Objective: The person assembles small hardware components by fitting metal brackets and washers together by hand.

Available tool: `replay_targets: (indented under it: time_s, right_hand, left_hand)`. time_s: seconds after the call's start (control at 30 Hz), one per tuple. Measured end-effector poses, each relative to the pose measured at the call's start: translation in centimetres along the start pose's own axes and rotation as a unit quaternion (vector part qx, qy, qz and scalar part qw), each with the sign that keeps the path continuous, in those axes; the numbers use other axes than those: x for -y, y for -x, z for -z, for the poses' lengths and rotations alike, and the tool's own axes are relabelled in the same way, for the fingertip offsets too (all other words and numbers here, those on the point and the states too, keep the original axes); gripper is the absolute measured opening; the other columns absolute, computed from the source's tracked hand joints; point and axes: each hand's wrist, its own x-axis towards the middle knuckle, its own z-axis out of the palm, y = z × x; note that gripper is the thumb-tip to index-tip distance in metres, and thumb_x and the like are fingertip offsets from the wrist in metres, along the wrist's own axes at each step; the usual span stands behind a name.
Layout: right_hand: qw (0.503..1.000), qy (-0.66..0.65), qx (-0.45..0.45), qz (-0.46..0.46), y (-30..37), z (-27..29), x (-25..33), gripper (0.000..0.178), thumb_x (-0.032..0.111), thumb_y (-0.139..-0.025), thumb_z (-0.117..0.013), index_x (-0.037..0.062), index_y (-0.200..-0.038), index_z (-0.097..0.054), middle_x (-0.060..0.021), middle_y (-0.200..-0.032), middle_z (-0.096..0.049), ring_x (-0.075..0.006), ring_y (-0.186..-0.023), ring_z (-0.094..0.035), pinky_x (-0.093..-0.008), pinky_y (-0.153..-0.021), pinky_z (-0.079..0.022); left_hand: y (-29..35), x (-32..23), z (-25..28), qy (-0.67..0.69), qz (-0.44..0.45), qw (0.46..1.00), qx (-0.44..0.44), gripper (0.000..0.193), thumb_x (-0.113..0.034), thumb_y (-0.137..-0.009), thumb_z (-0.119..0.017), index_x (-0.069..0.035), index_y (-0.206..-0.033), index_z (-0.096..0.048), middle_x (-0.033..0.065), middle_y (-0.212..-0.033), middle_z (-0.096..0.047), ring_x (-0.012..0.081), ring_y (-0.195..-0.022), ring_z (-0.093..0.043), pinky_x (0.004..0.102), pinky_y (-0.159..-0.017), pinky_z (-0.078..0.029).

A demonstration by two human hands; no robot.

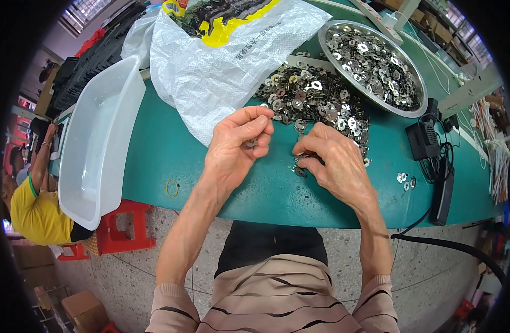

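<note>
My left hand (231,145) is raised just over the green tabletop (160,147), its fingers curled closed around a few small flat metal pieces (249,144), partly hidden by the fingers. My right hand (342,165) rests at the near edge of a heap of shiny stamped metal pieces (321,97). Its thumb and forefinger are closed at some of these pieces, and the fingers partly cover what they grip. Behind the heap on the right stands a round steel bowl (414,112) filled with similar metal pieces.
A white woven sack (194,83) lies left of the heap. Farther left is a white plastic tub (94,150), near a person in a yellow shirt (36,213) and a red stool (127,230). A rubber band (167,188), loose metal pieces (406,181) and a black adapter (423,141) lie about.
</note>
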Motion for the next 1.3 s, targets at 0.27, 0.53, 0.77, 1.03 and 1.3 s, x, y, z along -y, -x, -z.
replay_targets:
  time_s: [0.27,0.53,0.77,1.03,1.3]
  right_hand:
    - [0.995,-0.097,0.020,0.004,0.4,0.3,-0.2,0.012,0.009,-0.066,-0.069,0.0037,-0.073,-0.061,-0.0080,-0.072,-0.055,-0.0259,-0.073,-0.057,-0.0373,-0.064,-0.045]
    - [0.996,-0.069,0.040,0.037,0.8,-0.1,-0.4,0.014,0.011,-0.066,-0.070,0.0032,-0.072,-0.060,-0.0081,-0.069,-0.056,-0.0265,-0.072,-0.057,-0.0390,-0.063,-0.044]
    - [0.947,-0.312,-0.003,-0.080,0.6,0.4,-0.4,0.006,0.004,-0.077,-0.061,-0.0015,-0.079,-0.061,-0.0077,-0.067,-0.062,-0.0118,-0.056,-0.055,-0.0258,-0.054,-0.044]
    - [0.864,-0.481,-0.001,-0.153,0.5,0.4,-0.2,0.007,0.005,-0.080,-0.062,-0.0008,-0.083,-0.059,-0.0049,-0.069,-0.062,-0.0065,-0.061,-0.054,-0.0204,-0.057,-0.043]
    - [0.867,-0.479,-0.031,-0.137,0.5,-0.3,-0.3,0.005,-0.001,-0.077,-0.062,-0.0011,-0.081,-0.059,-0.0040,-0.069,-0.062,-0.0058,-0.063,-0.055,-0.0190,-0.057,-0.043]
  left_hand:
    - [0.3,0.0,-0.3,-0.027,0.003,0.999,-0.025,0.015,-0.007,-0.088,-0.055,0.001,-0.099,-0.056,0.0043,-0.078,-0.052,0.0074,-0.060,-0.042,0.0184,-0.047,-0.032]
    - [0.1,0.1,-0.5,-0.036,0.002,0.999,-0.024,0.015,-0.007,-0.087,-0.056,0.001,-0.099,-0.056,0.0040,-0.078,-0.052,0.0076,-0.059,-0.042,0.0187,-0.047,-0.031]
    - [0.4,0.3,-1.2,-0.088,0.027,0.996,-0.014,0.014,-0.008,-0.085,-0.059,0.001,-0.096,-0.058,0.0032,-0.074,-0.053,0.0073,-0.057,-0.043,0.0187,-0.047,-0.032]
    - [0.7,0.9,-1.6,-0.142,0.053,0.987,0.044,0.013,-0.004,-0.079,-0.065,0.002,-0.090,-0.060,0.0022,-0.071,-0.056,0.0061,-0.054,-0.046,0.0190,-0.044,-0.035]
    - [0.7,1.0,-1.6,-0.162,0.056,0.983,0.069,0.015,-0.006,-0.079,-0.066,0.001,-0.091,-0.060,0.0027,-0.072,-0.054,0.0065,-0.053,-0.044,0.0192,-0.044,-0.032]
